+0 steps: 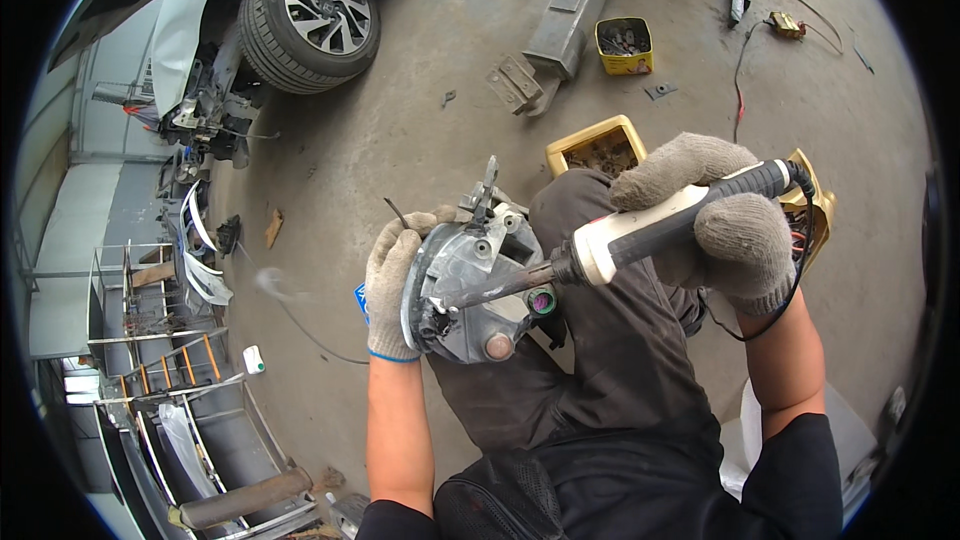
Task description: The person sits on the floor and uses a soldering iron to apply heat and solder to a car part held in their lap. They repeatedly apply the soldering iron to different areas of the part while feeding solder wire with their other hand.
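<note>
My left hand (390,295), in a grey knitted glove with a blue cuff, is closed round the left rim of a grey plastic car lamp housing (470,315). The housing rests over my lap, its back side up, with round ports and a bracket. A thin dark strip (396,210) sticks up by the left fingertips; whether they pinch it I cannot tell. My gloved right hand (735,225) is wrapped round the white-and-black handle of a large soldering iron (640,235). Its metal shaft points down-left, with the tip touching the housing near its left edge. A black cord hangs from the handle.
A yellow-rimmed container (557,155) with small parts stands beyond my knee, another yellow container (822,215) beside my right hand. Farther off are a yellow tub (625,65), a metal beam (570,30) and a car wheel (325,15). Metal racks (150,335) line the left.
</note>
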The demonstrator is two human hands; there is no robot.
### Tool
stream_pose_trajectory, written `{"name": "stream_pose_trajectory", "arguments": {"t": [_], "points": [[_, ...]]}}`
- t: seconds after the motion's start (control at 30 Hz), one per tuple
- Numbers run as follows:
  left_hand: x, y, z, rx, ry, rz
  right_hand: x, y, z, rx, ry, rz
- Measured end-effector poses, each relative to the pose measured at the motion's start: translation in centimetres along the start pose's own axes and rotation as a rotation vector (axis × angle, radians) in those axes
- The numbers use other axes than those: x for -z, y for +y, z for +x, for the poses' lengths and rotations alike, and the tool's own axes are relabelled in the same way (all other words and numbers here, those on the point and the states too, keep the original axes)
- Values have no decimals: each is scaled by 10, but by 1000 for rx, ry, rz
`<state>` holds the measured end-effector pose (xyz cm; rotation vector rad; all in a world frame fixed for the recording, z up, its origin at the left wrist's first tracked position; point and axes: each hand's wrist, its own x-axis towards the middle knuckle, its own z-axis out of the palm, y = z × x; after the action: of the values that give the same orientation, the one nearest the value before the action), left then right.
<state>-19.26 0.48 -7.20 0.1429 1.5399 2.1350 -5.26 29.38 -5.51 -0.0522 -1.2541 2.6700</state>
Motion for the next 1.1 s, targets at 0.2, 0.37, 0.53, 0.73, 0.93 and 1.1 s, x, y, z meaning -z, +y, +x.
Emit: {"name": "stream_pose_trajectory", "arguments": {"t": [0.2, 0.37, 0.53, 0.73, 0.93, 1.1], "points": [[-7, 2, -2, 11, 54, 38, -1, -12, 6, -52, 17, -38], [-2, 3, -1, 22, 22, 49, 1, -5, 7, -40, -73, -55], [-2, 2, -1, -10, 20, 51, 1, 1, -7, -22, -49, -128], [-3, 1, -1, 8, 57, 26, 7, 11, -20, 32, 59, -143], [-2, 1, 0, -11, 20, 36, 1, 11, -19, 3, 4, -100], [-3, 2, -1, 9, 54, 42, 0, 11, -29, -44, 90, -92]]}}
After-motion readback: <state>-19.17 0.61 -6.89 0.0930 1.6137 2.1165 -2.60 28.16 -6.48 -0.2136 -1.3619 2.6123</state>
